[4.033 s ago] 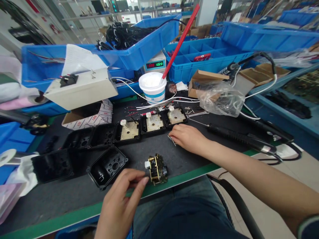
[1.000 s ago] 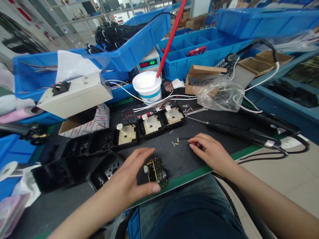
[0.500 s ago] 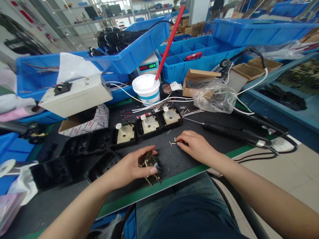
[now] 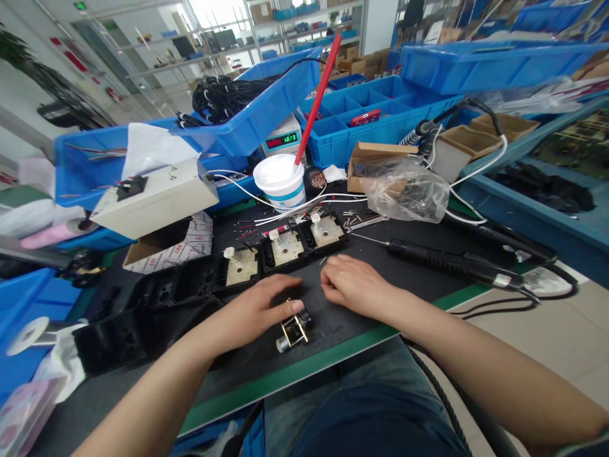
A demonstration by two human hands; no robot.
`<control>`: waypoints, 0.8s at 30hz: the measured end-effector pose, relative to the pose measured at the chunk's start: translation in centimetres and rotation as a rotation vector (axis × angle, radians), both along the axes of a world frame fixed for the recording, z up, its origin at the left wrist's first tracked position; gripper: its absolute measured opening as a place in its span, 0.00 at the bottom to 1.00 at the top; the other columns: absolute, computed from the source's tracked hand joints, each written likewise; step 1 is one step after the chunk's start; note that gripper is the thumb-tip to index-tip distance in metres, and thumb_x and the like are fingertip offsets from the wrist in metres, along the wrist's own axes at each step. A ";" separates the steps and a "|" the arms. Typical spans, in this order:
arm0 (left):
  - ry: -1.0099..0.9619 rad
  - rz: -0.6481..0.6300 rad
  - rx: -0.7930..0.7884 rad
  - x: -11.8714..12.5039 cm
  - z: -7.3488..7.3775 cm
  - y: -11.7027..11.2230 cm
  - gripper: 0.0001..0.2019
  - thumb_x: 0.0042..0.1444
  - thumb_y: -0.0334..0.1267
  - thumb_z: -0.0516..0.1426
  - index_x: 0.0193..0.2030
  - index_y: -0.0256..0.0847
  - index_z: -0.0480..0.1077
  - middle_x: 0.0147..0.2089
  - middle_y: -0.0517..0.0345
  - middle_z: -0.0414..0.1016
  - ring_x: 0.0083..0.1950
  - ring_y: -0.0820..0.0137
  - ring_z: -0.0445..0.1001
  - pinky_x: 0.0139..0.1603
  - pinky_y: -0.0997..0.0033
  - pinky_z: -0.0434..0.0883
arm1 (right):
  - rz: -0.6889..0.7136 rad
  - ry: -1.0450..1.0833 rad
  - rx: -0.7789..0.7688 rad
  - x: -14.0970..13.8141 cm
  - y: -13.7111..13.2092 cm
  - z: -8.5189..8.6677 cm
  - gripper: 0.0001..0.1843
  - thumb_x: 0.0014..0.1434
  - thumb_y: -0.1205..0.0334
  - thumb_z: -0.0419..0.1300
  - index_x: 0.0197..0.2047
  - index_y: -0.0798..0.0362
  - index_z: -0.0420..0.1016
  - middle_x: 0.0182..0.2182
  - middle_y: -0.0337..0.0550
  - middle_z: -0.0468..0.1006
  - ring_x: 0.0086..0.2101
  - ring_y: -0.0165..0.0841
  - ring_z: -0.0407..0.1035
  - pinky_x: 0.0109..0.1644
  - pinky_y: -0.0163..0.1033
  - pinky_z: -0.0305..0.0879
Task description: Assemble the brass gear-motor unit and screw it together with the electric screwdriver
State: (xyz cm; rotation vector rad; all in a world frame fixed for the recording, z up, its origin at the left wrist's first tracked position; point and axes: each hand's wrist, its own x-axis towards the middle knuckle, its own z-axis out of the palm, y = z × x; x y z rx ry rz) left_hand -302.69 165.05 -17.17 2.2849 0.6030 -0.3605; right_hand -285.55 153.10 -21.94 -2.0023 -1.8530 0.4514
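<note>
My left hand (image 4: 250, 312) lies over a small brass-and-black mechanism (image 4: 294, 330) near the mat's front edge, fingers curled on its top. My right hand (image 4: 354, 283) rests knuckles-up on the black mat just right of it, fingers bent down onto the mat where small pins lay; what they pinch is hidden. Behind my hands stands a row of black housings (image 4: 285, 247), three of them with beige plates and white knobs. Empty black housings (image 4: 111, 333) lie to the left.
A white tub (image 4: 280, 181) with a red stick stands at the back centre. A black electric screwdriver (image 4: 451, 265) lies at the right. A plastic bag (image 4: 409, 190), cardboard boxes, blue bins (image 4: 380, 120) and white wires crowd the back. A beige box (image 4: 157, 197) sits left.
My left hand has tipped the mechanism over onto the mat and now rests on it. My right hand slid left, covering the loose pins. The camera view has shifted slightly.
</note>
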 end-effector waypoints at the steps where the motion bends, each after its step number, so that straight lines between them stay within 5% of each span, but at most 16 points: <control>1: -0.037 -0.003 0.096 0.5 0.2 -0.3 0.21 0.57 0.50 0.52 0.54 0.41 0.66 0.56 0.54 0.68 0.57 0.67 0.66 0.59 0.67 0.62 | -0.026 0.024 0.005 0.6 -0.8 0.1 0.03 0.55 0.68 0.57 0.32 0.55 0.72 0.32 0.45 0.75 0.34 0.34 0.69 0.36 0.36 0.62; 6: 0.001 -0.267 0.514 5.4 -0.6 -2.2 0.08 0.56 0.37 0.55 0.43 0.41 0.70 0.42 0.55 0.73 0.45 0.65 0.72 0.45 0.66 0.70 | -0.183 0.425 0.039 2.4 -4.9 -1.2 0.11 0.60 0.64 0.53 0.47 0.53 0.68 0.31 0.39 0.76 0.30 0.29 0.70 0.33 0.32 0.65; 10: 0.037 -0.382 0.574 8.6 -2.6 -2.6 0.05 0.53 0.30 0.55 0.35 0.38 0.72 0.38 0.51 0.72 0.43 0.60 0.73 0.41 0.63 0.70 | -0.197 0.562 0.115 1.6 -7.1 -2.9 0.12 0.61 0.64 0.52 0.45 0.50 0.73 0.39 0.43 0.77 0.40 0.32 0.70 0.46 0.38 0.64; 14: 0.040 -0.414 0.582 9.2 -3.5 -2.6 0.04 0.53 0.30 0.55 0.32 0.37 0.71 0.37 0.51 0.73 0.43 0.60 0.73 0.39 0.65 0.70 | -0.347 0.866 0.102 1.0 -7.7 -3.6 0.08 0.57 0.59 0.56 0.38 0.51 0.73 0.34 0.42 0.78 0.35 0.33 0.72 0.41 0.38 0.66; 18: 0.000 -0.316 0.598 7.8 -1.6 -2.6 0.06 0.58 0.32 0.51 0.36 0.37 0.69 0.39 0.51 0.74 0.42 0.63 0.72 0.41 0.66 0.69 | -0.446 1.249 0.092 0.5 -7.2 -3.4 0.13 0.51 0.56 0.62 0.39 0.52 0.70 0.33 0.42 0.80 0.34 0.31 0.73 0.39 0.36 0.68; 24: -0.260 0.107 0.449 0.8 2.7 -4.2 0.05 0.59 0.39 0.53 0.39 0.43 0.68 0.36 0.63 0.74 0.36 0.74 0.72 0.37 0.75 0.67 | -0.524 1.372 0.125 -2.4 -5.9 -3.4 0.11 0.47 0.57 0.66 0.32 0.54 0.74 0.27 0.37 0.76 0.27 0.25 0.68 0.31 0.30 0.64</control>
